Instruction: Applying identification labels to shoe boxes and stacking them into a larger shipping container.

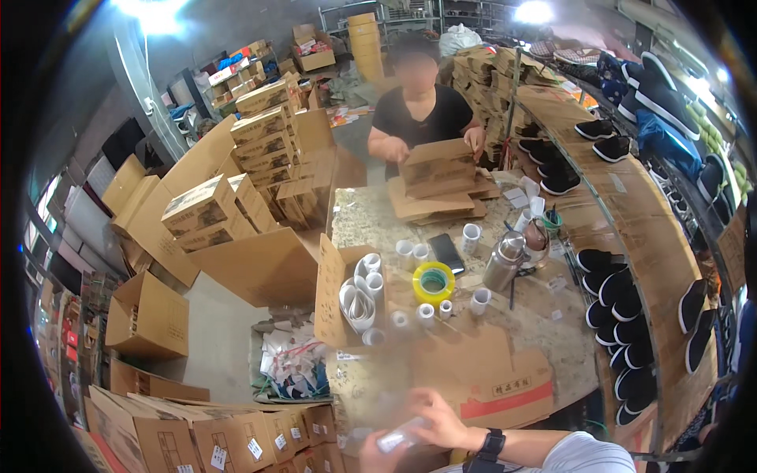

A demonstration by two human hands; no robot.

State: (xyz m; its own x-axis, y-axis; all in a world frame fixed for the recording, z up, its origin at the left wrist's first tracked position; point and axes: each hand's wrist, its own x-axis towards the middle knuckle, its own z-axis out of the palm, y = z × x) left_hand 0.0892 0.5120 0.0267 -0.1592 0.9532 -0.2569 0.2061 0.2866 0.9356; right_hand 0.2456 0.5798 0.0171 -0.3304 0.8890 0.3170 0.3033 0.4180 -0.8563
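Note:
At the lower edge, my left hand [374, 452], blurred, holds a small white roll [400, 437], perhaps of labels. Close against the roll is my right hand [438, 419], its fingers bent together; anything between its fingertips is too blurred to make out. A black band circles my right wrist. Just beyond my hands, a flat cardboard piece [505, 388] with a red stripe lies on the worktable [371, 225]. Farther back on the table are a yellow tape roll [434, 283], several white rolls [471, 237] and a dark flat rectangular object [447, 253].
Across the table a person [418, 110] handles a folded cardboard box [438, 169]. An open carton [335, 292] of white rolls stands left; a metal flask [505, 258] stands right. Black shoes [623, 303] line the right-hand rack. Cartons [229, 440] crowd the lower left.

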